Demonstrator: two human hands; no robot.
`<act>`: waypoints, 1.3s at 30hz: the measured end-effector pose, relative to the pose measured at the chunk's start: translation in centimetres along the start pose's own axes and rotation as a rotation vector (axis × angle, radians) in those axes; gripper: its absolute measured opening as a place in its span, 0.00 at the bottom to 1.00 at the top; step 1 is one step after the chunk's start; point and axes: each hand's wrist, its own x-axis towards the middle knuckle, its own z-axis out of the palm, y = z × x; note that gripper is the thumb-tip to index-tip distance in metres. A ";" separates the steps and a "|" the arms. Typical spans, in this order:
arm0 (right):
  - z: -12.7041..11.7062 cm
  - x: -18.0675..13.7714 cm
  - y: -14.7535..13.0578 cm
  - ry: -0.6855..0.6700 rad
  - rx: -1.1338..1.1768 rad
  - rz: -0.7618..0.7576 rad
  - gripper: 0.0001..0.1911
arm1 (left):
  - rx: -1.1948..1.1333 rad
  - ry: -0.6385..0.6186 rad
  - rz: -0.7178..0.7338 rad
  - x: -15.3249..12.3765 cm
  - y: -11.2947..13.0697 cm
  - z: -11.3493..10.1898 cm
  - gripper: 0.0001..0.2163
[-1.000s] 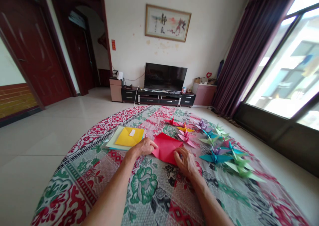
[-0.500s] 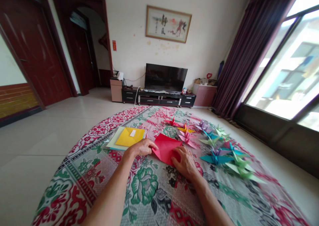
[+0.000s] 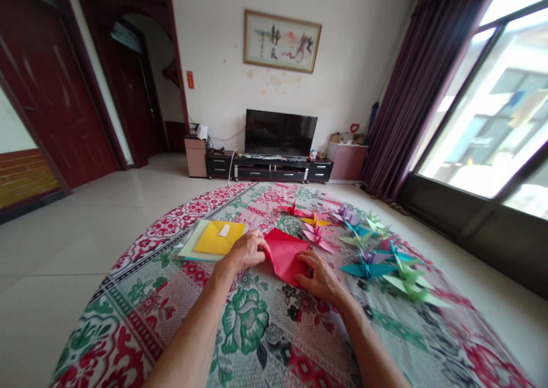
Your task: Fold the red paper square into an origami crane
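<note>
A red sheet of origami paper (image 3: 286, 255), creased and partly folded, lies on the patterned tablecloth (image 3: 246, 319) between my hands. My left hand (image 3: 248, 250) pinches its left edge, which is lifted a little. At the paper's right side, my right hand (image 3: 317, 275) has curled fingers on the edge, with thumb and forefinger gripping it. Left of my left hand rests a stack of coloured paper, a yellow sheet (image 3: 214, 241) with a small white label on top.
Several folded paper cranes spread over the table's right side, among them a blue crane (image 3: 369, 267), a green crane (image 3: 413, 282) and a pink crane (image 3: 317, 234). Beyond the table stand a TV (image 3: 281, 132) and a low cabinet (image 3: 257, 170).
My left hand has raised the left edge of the red paper slightly. My right hand stays at the right side. The whole view has shifted a little.
</note>
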 end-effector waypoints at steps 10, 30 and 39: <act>0.6 -0.3 -1.1 -0.030 -0.124 -0.033 0.29 | -0.227 -0.009 0.132 0.2 0.0 1.3 0.12; 0.4 -0.3 -1.1 0.000 0.026 -0.055 0.13 | -0.221 0.078 -0.268 0.6 -0.5 3.4 0.10; 0.9 -0.3 -1.0 0.022 -0.018 -0.021 0.12 | 0.142 0.180 -0.231 1.2 -0.4 4.8 0.12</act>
